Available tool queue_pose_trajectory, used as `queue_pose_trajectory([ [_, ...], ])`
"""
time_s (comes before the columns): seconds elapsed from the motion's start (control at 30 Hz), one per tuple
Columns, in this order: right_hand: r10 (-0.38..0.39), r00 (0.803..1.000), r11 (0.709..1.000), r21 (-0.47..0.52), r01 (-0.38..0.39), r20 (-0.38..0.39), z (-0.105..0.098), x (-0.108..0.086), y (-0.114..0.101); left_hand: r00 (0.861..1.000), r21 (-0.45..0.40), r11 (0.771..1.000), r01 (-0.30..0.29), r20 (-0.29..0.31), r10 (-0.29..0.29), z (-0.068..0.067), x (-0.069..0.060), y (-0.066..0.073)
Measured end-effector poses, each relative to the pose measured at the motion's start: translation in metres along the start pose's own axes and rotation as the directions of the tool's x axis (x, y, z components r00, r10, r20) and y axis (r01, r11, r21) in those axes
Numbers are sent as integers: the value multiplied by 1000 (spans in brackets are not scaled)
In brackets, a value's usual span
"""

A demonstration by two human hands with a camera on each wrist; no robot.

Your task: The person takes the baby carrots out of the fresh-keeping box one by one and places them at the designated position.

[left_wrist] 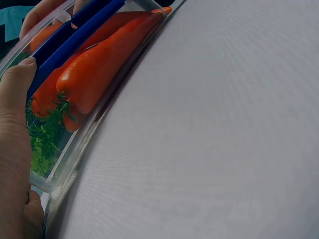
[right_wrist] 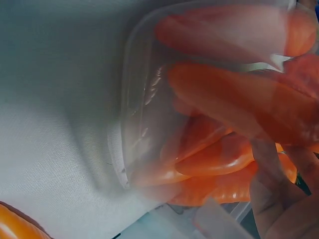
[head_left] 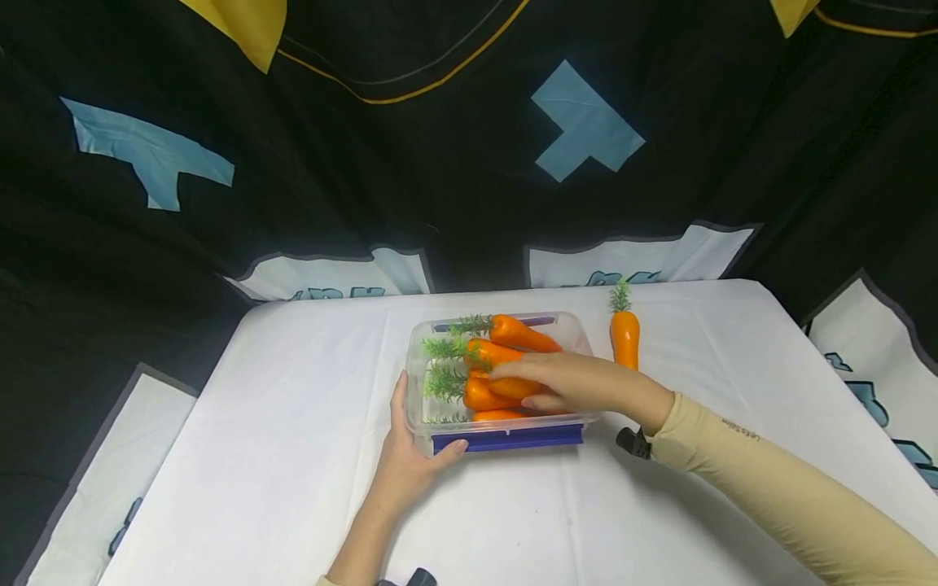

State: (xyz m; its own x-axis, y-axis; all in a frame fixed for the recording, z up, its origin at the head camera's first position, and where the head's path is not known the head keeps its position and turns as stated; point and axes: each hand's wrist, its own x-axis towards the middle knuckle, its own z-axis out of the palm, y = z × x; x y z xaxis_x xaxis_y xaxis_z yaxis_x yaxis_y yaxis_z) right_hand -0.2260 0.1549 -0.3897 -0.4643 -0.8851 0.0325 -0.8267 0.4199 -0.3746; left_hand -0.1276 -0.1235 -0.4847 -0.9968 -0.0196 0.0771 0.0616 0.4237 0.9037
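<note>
The box (head_left: 416, 358), clear-walled, stands in the middle of the counter (head_left: 293, 423), and both hands are on it or in it. The left hand (head_left: 409, 456) is clamped on its near left corner, fingers along the left wall and thumb over the blue clip (head_left: 506, 439) of the near side. The right hand (head_left: 567, 382) reaches in from the right, its fingers and thumb on either side of a carrot (head_left: 517, 387) among several other carrots (head_left: 522, 332). These lie side by side, leaves (head_left: 445, 381) to the left and tips to the right; the left wrist view shows some through the near wall. A lone carrot (head_left: 625, 338) lies on the counter to the right of the box, its leaves toward the far edge and its near end behind the right wrist. A beige sleeve (head_left: 777, 480) covers the right forearm. Beyond the far edge hangs a black cloth (head_left: 410, 179) with blue patches (head_left: 586, 122).
</note>
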Motion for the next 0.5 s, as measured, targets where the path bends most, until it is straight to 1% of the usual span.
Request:
queue_pose_trajectory([
  [0.3,-4,1000,1000,-18,3,-15,1,0,0,1000,5,1000,-7,1,7,0,0,1],
  [0.5,15,1000,999,-42,-15,-8,2,0,0,1000,10,1000,-21,-3,21,0,0,0],
])
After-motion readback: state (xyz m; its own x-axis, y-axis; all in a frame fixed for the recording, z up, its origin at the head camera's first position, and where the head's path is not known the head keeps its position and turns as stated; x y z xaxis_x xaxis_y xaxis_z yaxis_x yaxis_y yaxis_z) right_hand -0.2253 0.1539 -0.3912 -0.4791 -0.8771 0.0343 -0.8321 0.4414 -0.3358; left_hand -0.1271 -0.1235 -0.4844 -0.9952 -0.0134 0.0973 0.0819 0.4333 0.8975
